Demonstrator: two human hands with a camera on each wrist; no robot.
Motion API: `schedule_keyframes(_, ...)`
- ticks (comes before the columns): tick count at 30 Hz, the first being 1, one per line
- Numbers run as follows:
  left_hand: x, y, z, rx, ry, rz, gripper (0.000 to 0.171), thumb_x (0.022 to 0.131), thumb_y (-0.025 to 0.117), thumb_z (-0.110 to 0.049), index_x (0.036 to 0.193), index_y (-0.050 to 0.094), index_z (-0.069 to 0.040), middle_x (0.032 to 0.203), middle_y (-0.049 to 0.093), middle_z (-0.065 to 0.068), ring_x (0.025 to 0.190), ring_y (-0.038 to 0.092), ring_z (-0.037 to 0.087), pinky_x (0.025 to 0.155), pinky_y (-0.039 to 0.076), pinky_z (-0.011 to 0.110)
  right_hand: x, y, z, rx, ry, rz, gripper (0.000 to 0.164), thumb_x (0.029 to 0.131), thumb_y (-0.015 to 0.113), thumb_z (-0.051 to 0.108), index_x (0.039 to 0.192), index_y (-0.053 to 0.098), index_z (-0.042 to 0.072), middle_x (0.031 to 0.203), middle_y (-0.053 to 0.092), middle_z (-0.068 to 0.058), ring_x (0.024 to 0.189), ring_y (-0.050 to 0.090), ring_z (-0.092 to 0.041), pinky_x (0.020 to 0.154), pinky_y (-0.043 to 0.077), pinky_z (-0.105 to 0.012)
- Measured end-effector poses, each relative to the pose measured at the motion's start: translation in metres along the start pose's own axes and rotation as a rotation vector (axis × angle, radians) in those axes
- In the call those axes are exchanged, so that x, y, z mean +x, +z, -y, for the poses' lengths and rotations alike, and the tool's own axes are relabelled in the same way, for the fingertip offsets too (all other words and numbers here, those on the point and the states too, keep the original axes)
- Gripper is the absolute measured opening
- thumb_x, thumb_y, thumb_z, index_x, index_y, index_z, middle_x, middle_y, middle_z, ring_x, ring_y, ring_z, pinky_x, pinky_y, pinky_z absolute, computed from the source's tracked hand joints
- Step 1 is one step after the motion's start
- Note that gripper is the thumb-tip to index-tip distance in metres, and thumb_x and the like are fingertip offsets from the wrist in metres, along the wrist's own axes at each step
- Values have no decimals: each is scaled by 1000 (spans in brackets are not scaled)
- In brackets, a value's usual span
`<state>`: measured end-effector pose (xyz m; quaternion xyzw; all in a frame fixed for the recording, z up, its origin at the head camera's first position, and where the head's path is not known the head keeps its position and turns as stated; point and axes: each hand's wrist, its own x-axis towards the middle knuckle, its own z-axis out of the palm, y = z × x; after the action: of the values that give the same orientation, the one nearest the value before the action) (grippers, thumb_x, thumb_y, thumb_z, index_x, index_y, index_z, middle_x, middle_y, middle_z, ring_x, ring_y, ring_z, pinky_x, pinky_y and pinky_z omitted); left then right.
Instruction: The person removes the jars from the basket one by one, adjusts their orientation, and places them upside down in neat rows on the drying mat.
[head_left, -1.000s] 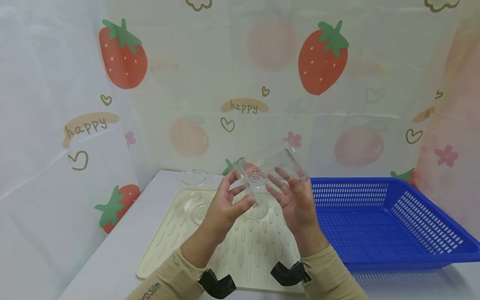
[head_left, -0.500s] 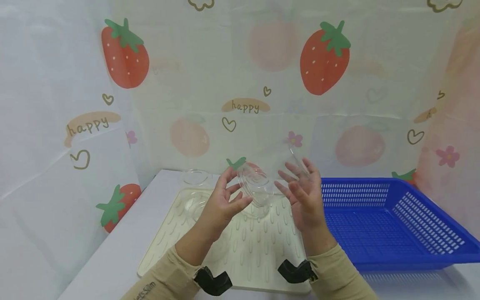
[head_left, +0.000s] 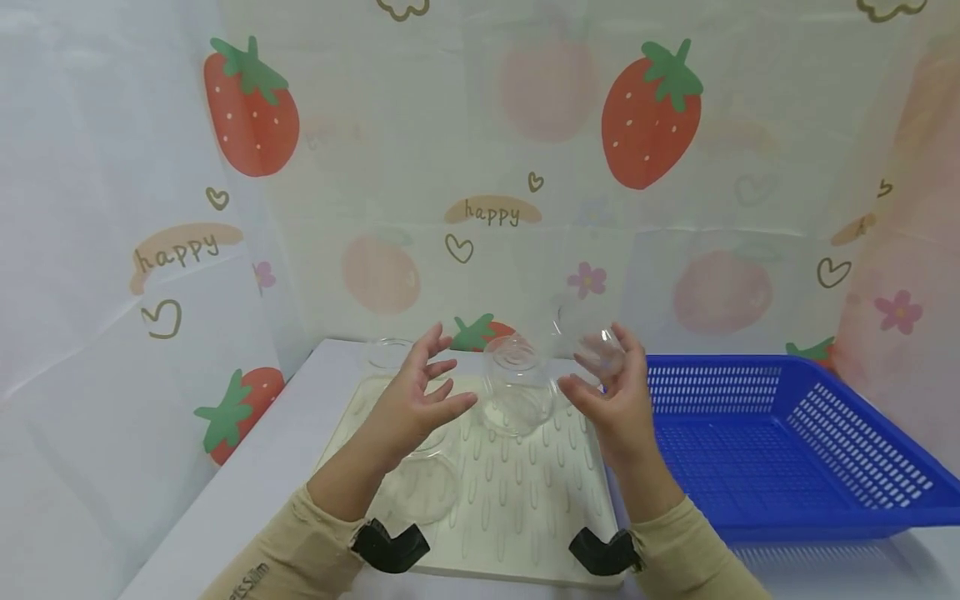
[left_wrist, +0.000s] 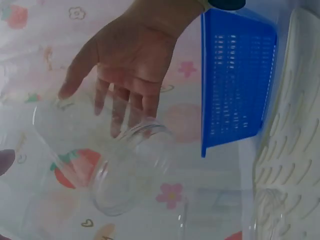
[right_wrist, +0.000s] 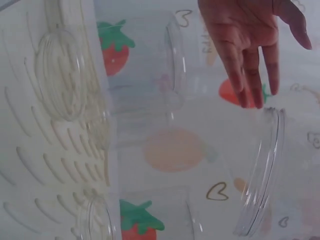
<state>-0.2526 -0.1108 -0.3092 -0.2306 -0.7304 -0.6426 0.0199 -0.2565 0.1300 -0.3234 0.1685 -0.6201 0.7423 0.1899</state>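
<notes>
My right hand (head_left: pixel 624 404) holds a clear plastic jar (head_left: pixel 588 340) up above the back of the cream mat, the fingers curved behind it and the thumb in front. In the left wrist view the jar (left_wrist: pixel 122 187) lies tilted, its threaded neck pointing down and right. My left hand (head_left: pixel 416 396) is raised over the mat's left side, fingers spread and holding nothing. Between the hands, a second clear jar (head_left: pixel 519 392) stands on the mat. A clear round piece (head_left: pixel 423 492), perhaps a lid, lies below the left hand; transparency blurs its outline.
The cream ridged mat (head_left: pixel 517 533) covers the middle of the white table. Another clear jar (head_left: pixel 386 354) stands at the back left, partly hidden by the left hand. A blue plastic basket (head_left: pixel 727 467) stands on the right. Printed curtains (head_left: pixel 487 275) close off the back and sides.
The left hand has let go of the jar's rim and drawn back left and down. The jar stays in the right hand, turned to a different tilt.
</notes>
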Motion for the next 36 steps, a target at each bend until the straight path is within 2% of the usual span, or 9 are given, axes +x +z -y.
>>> schedule_keyframes(5,-4,-14,1,62,-5,-4,91,81,68,-14,147,5,-18,147,19,4,132,30,24,104,31,38,-8,0,-6,-190,66,-18,92,74,74,3,143,15,16,136,37,-7,120,44,-24,99,39,-41)
schedule_keyframes(15,-11,-35,4,144,11,-4,93,81,69,-18,147,4,-19,146,22,3,131,31,23,104,31,40,-19,-2,-27,-392,170,55,99,70,80,20,144,14,18,141,32,-11,126,37,-32,101,35,-45)
schedule_keyframes(25,-16,-44,10,164,24,-30,95,80,70,-16,147,2,-16,145,24,6,131,31,24,103,32,40,-28,1,-46,-501,300,87,102,67,82,25,144,15,18,144,26,-14,126,35,-37,99,36,-46)
schedule_keyframes(36,-20,-47,13,156,36,-43,95,80,70,-14,147,2,-15,145,24,7,131,31,25,102,33,39,-34,1,-61,-553,316,132,103,65,83,30,143,17,13,145,28,-18,127,34,-40,100,34,-50)
